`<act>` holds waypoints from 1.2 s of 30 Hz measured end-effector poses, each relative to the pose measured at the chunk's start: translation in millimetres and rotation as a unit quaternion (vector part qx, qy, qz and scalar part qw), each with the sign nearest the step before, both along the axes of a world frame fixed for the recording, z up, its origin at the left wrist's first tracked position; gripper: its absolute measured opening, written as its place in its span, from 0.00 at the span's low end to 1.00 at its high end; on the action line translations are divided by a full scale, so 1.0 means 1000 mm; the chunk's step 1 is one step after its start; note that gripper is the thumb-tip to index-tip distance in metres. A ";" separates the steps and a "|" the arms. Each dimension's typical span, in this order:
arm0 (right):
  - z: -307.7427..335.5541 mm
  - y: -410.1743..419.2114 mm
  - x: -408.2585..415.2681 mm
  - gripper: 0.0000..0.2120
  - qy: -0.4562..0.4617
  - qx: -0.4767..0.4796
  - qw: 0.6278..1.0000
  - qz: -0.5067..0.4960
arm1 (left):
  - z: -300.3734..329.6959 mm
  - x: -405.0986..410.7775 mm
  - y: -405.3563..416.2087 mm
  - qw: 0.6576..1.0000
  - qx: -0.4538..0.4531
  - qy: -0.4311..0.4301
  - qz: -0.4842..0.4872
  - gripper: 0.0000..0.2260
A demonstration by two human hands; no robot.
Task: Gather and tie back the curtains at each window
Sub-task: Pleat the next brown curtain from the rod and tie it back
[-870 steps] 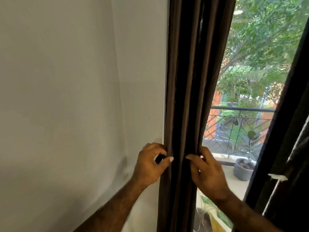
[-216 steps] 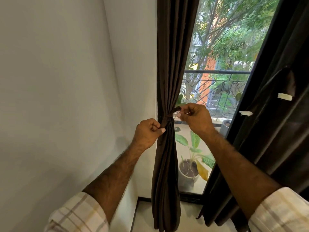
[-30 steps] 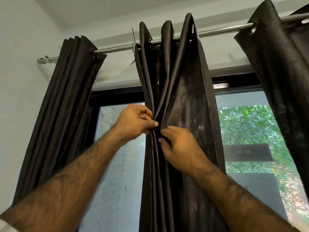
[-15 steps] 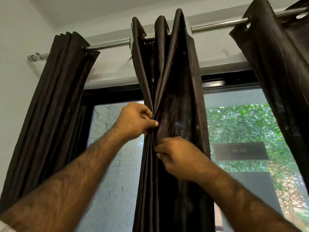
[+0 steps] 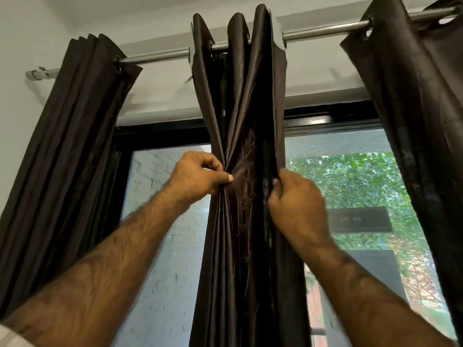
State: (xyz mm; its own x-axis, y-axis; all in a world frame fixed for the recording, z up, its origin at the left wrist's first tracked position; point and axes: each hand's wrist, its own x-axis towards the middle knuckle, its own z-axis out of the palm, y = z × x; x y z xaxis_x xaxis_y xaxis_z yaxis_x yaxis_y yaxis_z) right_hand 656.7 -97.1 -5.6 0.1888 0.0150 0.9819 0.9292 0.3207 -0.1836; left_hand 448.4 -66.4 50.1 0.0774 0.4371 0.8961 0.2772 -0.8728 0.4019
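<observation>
A dark brown middle curtain (image 5: 240,101) hangs in folds from a metal rod (image 5: 323,33) in front of the window. My left hand (image 5: 198,175) pinches several of its left folds together at chest height. My right hand (image 5: 295,201) grips the curtain's right edge, fingers curled round the fabric. Between the two hands a patterned stretch of the curtain is spread flat. No tie-back is visible.
Another brown curtain (image 5: 75,159) hangs bunched at the left end of the rod, and a third (image 5: 421,116) hangs at the right. Behind are the black window frame (image 5: 160,134), a white brick wall outside and green trees.
My right hand has moved from the centre folds out to the right edge of the curtain and taken hold of it. My left hand keeps its pinch in the same place.
</observation>
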 end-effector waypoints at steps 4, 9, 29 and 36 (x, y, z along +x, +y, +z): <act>-0.010 0.003 -0.048 0.13 -0.136 -0.029 0.990 0.038 | -0.003 0.002 -0.003 0.997 -0.005 0.002 -0.071 0.08; -0.001 -0.005 -0.039 0.23 -0.247 -0.056 0.966 0.041 | 0.006 -0.014 -0.028 0.985 -0.019 0.021 -0.173 0.11; -0.090 -0.017 -0.064 0.23 -0.263 -0.087 0.960 -0.036 | -0.028 0.002 -0.040 0.998 -0.024 0.036 0.034 0.17; -0.083 -0.032 -0.036 0.14 -0.256 -0.163 0.945 0.125 | -0.028 -0.008 -0.026 0.992 0.088 0.040 0.080 0.11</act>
State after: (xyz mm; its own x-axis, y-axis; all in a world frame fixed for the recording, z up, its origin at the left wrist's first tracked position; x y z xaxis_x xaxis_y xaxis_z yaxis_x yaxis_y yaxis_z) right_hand 620.3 -128.7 -88.8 -0.3587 0.3139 0.8791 0.8256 0.5461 0.1419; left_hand 440.0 -92.5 21.6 0.0930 0.2873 0.9533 0.4431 -0.8694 0.2188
